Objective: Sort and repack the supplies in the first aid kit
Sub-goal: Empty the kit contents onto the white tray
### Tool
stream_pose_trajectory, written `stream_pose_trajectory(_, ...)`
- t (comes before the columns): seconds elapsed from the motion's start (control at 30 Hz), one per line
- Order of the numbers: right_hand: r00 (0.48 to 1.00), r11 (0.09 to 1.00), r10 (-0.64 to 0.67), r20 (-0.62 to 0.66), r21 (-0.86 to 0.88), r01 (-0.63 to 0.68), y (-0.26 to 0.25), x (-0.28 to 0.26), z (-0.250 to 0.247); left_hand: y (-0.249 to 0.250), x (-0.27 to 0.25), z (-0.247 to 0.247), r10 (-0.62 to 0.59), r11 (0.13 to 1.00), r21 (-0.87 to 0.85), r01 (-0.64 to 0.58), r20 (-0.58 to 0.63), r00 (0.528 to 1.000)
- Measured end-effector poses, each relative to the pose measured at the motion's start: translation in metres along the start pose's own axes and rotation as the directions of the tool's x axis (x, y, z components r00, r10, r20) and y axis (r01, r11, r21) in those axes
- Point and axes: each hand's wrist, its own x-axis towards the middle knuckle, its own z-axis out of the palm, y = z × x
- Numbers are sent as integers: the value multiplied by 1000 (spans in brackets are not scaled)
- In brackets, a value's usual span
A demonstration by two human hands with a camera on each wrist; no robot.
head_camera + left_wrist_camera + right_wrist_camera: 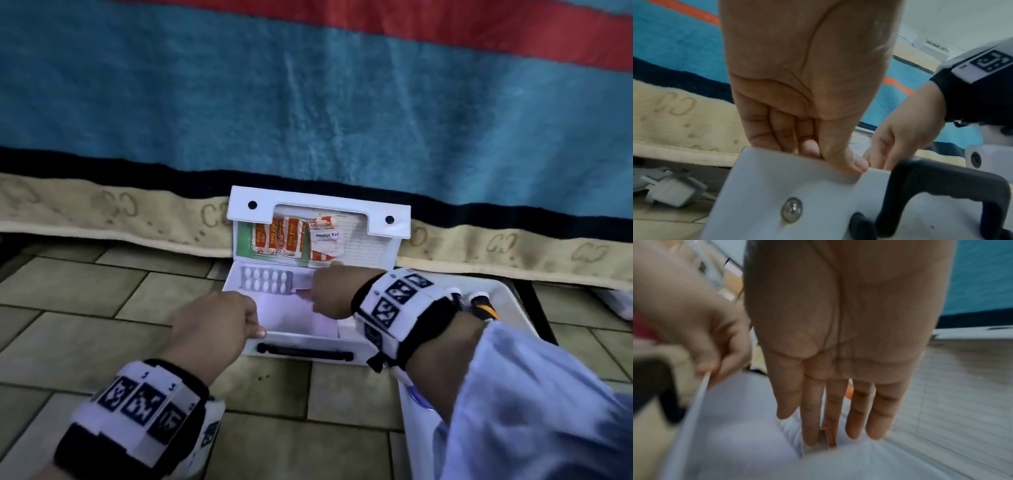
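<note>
The white first aid kit (308, 341) lies open on the floor, its lid (322, 202) propped against the blanket. The lid pocket holds orange plaster packets (281, 240) and an alcohol pad (327, 240). A blister pack of white pills (266, 279) lies at the back of the base, beside pale sheets. My left hand (255, 322) grips the kit's front left rim (797, 186), thumb outside and fingers curled over it. My right hand (838, 434) reaches into the base with straight fingers, tips down on a white sheet (746, 434). What shows between two of those fingers is blurred.
A white tray (507, 298) sits on the floor under my right forearm. A blue blanket (308, 102) with a cream border hangs right behind the kit. A white plug (674, 193) lies under the blanket's edge at the left. Tiled floor (102, 308) spreads to the left and front.
</note>
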Motion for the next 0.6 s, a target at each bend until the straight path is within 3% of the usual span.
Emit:
stream_pose_trajectory(0.1,983,957,-14,-185,282,66,23,-39,-15,0,0,-1,10,999,32,-10,2,1000)
stream_pose_trajectory(0.2,907,855,187,-378,517,39,57,-101,-21,0,1,-4,9,1000,19,-9,37,999)
stream_pose_trajectory(0.27,841,773,344,-417,635,-2,80,-132,-10,2,2,-4,8,1000,26,-10,64,998)
stream_pose_trajectory(0.3,823,749,404,-399,660,-48,89,-142,-3,3,3,-4,13,999,47,-16,71,997)
stream_pose_trajectory(0.37,836,702,460,-301,700,-135,104,-156,18,4,4,-5,20,996,90,-28,87,996)
stream_pose_trajectory(0.47,889,660,443,-115,713,-237,107,-160,54,7,6,-9,20,994,107,-34,129,991)
stream_pose_trajectory(0.6,918,657,395,-27,707,-262,97,-147,87,5,7,-11,23,996,78,-35,143,989)
